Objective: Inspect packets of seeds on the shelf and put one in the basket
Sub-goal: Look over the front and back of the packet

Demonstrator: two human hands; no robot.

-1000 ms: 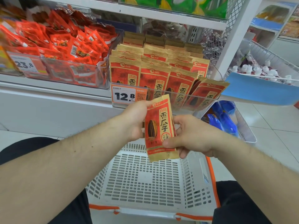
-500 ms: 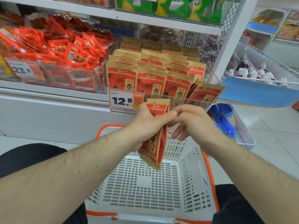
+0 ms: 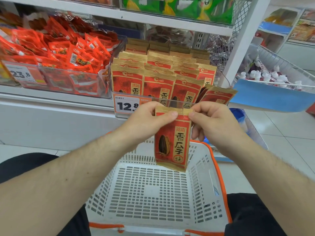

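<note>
A red and tan seed packet [image 3: 172, 142] with a sunflower seed picture hangs upright, front facing me, above a white perforated basket [image 3: 153, 193] with orange trim. My left hand [image 3: 148, 120] pinches the packet's top left corner. My right hand [image 3: 211, 120] pinches its top right corner. Behind them, a clear shelf bin [image 3: 187, 104] holds several rows of the same seed packets [image 3: 158, 77], with a 12.8 price tag [image 3: 127, 104] on its front.
A clear bin of orange-red snack packs [image 3: 64, 62] stands to the left with a 23.8 tag. Green bags [image 3: 179, 7] sit on the shelf above. A wire bin of white-capped pouches [image 3: 272, 77] juts out at right. Blue items [image 3: 238, 116] lie lower right.
The packet has turned from edge-on to face me and now hangs straight down. My right hand has shifted to pinch its top right corner.
</note>
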